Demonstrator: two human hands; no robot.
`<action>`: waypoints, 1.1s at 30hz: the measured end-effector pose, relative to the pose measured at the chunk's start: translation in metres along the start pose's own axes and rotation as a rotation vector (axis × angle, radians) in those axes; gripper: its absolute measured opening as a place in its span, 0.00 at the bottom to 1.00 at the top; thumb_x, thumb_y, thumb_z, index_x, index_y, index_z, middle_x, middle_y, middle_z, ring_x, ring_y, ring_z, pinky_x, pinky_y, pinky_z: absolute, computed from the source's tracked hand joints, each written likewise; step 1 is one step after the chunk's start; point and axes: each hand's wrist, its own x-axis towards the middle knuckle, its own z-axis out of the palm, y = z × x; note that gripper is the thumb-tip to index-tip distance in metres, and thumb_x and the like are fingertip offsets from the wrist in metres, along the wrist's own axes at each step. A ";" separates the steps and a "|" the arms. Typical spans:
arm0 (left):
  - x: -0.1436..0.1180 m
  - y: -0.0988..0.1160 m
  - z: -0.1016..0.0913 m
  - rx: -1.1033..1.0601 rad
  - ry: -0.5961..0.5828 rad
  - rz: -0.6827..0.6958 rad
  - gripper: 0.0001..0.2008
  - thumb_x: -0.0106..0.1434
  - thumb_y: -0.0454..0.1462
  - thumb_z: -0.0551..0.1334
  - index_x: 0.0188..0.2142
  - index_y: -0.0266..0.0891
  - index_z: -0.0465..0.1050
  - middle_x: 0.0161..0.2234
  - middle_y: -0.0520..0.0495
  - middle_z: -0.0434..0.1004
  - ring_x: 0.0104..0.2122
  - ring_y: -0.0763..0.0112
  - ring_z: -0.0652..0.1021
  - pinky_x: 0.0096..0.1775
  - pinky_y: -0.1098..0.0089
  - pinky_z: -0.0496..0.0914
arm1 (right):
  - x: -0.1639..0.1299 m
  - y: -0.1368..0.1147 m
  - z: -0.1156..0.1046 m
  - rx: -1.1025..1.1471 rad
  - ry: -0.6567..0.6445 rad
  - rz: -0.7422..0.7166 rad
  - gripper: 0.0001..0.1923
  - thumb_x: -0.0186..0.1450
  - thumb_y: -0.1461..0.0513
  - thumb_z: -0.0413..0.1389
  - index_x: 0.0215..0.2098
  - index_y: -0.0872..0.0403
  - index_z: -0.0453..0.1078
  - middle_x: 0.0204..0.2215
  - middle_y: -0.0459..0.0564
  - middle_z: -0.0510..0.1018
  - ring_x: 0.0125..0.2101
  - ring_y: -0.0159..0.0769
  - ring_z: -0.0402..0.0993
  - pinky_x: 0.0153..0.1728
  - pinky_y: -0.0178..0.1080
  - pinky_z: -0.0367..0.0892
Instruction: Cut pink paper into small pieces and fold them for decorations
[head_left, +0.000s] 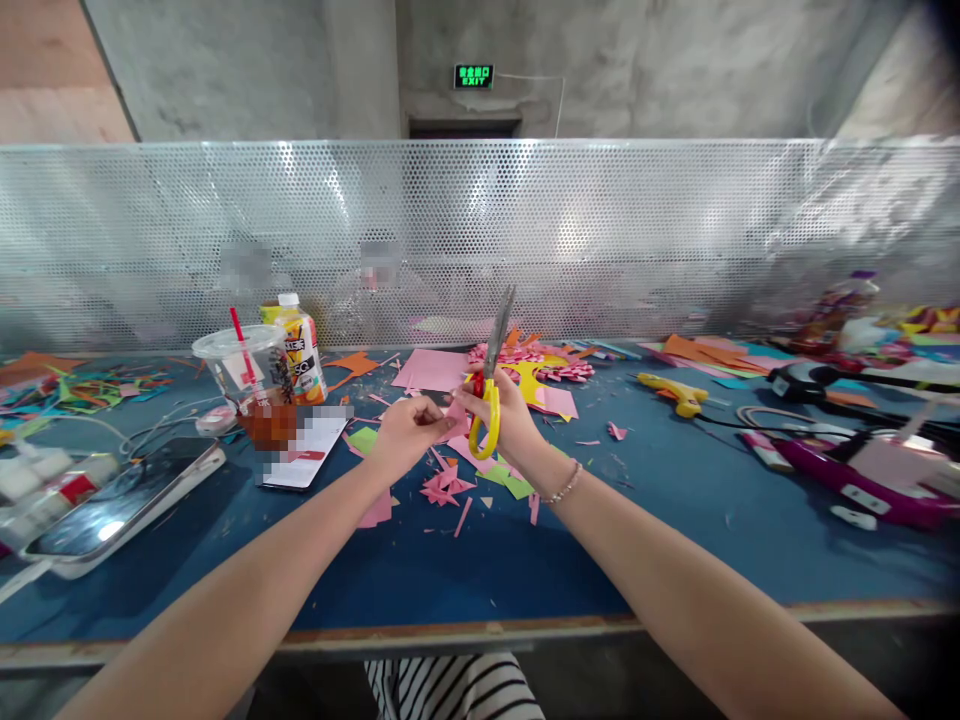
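We are facing a metal screen (637, 220), which is standing along the far side of the blue table (570, 570). To the left, a cup (247, 350) is standing just beside a bottle (302, 350); to the right, a yellow glue gun (679, 393) is lying.

Our two hands are meeting over the middle of the table. The left hand (409, 428) is pinching a pink paper (452, 420) by its fingertips. The right hand (514, 415) is gripping the scissors (493, 388), with the blades pointing up, and its fingertips are seemingly touching the paper also.

The scissors, we are judging, are rather light but stiff; we are preferring the yellow handles as the place of hold. The paper is sitting between both hands. We are expecting it to be very light, soft and easily creased, so a gentle pinch at its edge is seeming best. Our fingers are hiding its folds, if any.

Smallest, a thin pink strip (463, 517) is lying nearer to us.
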 end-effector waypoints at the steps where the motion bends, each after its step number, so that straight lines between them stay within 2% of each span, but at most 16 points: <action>1: 0.000 0.000 0.000 -0.004 -0.003 -0.002 0.13 0.48 0.44 0.63 0.19 0.38 0.65 0.17 0.55 0.64 0.19 0.78 0.64 0.23 0.73 0.57 | 0.000 0.000 0.000 0.004 0.004 0.004 0.20 0.48 0.61 0.62 0.37 0.50 0.61 0.24 0.40 0.70 0.26 0.29 0.71 0.31 0.36 0.66; 7: -0.003 0.006 -0.001 -0.015 -0.022 0.002 0.11 0.49 0.41 0.62 0.18 0.38 0.65 0.17 0.54 0.66 0.19 0.77 0.65 0.23 0.73 0.58 | -0.001 -0.002 0.001 0.034 -0.005 0.011 0.20 0.49 0.60 0.62 0.37 0.50 0.60 0.24 0.41 0.71 0.27 0.32 0.73 0.30 0.36 0.67; 14: -0.002 0.005 -0.001 -0.030 -0.037 0.004 0.09 0.48 0.40 0.63 0.19 0.38 0.67 0.17 0.53 0.67 0.19 0.78 0.65 0.23 0.73 0.59 | 0.001 -0.004 -0.001 0.078 -0.027 0.050 0.20 0.47 0.63 0.63 0.37 0.49 0.62 0.25 0.41 0.70 0.30 0.34 0.74 0.34 0.38 0.69; 18: 0.000 0.001 -0.001 -0.093 -0.113 -0.004 0.09 0.47 0.41 0.63 0.20 0.38 0.69 0.20 0.53 0.68 0.20 0.77 0.67 0.24 0.73 0.60 | 0.002 -0.003 -0.003 0.081 -0.047 0.046 0.20 0.48 0.63 0.63 0.37 0.49 0.63 0.23 0.40 0.70 0.28 0.33 0.74 0.36 0.40 0.69; 21: 0.001 0.000 -0.001 -0.136 -0.217 -0.079 0.08 0.47 0.40 0.64 0.22 0.37 0.71 0.18 0.54 0.67 0.18 0.78 0.66 0.23 0.73 0.59 | 0.004 -0.004 -0.004 0.056 -0.050 0.028 0.20 0.47 0.63 0.63 0.37 0.50 0.63 0.22 0.40 0.70 0.28 0.32 0.73 0.36 0.39 0.68; 23: 0.002 0.000 -0.002 -0.151 -0.235 -0.111 0.08 0.46 0.40 0.64 0.21 0.37 0.71 0.16 0.54 0.65 0.17 0.78 0.65 0.22 0.73 0.59 | 0.004 -0.004 -0.006 0.024 -0.048 0.019 0.20 0.47 0.62 0.63 0.37 0.50 0.63 0.22 0.40 0.70 0.27 0.31 0.72 0.34 0.38 0.68; 29: 0.003 0.001 -0.007 -0.222 -0.046 -0.108 0.12 0.48 0.45 0.65 0.22 0.37 0.69 0.14 0.56 0.62 0.14 0.80 0.64 0.19 0.75 0.58 | 0.003 -0.006 -0.007 -0.087 -0.110 0.079 0.21 0.45 0.63 0.64 0.35 0.52 0.62 0.23 0.40 0.69 0.23 0.28 0.67 0.26 0.35 0.63; 33: 0.003 0.000 -0.006 -0.318 -0.010 -0.131 0.13 0.46 0.44 0.66 0.23 0.37 0.69 0.15 0.54 0.66 0.16 0.77 0.69 0.21 0.74 0.64 | 0.002 -0.002 -0.006 -0.138 -0.114 0.030 0.19 0.46 0.62 0.62 0.35 0.52 0.62 0.20 0.38 0.66 0.21 0.26 0.64 0.23 0.33 0.60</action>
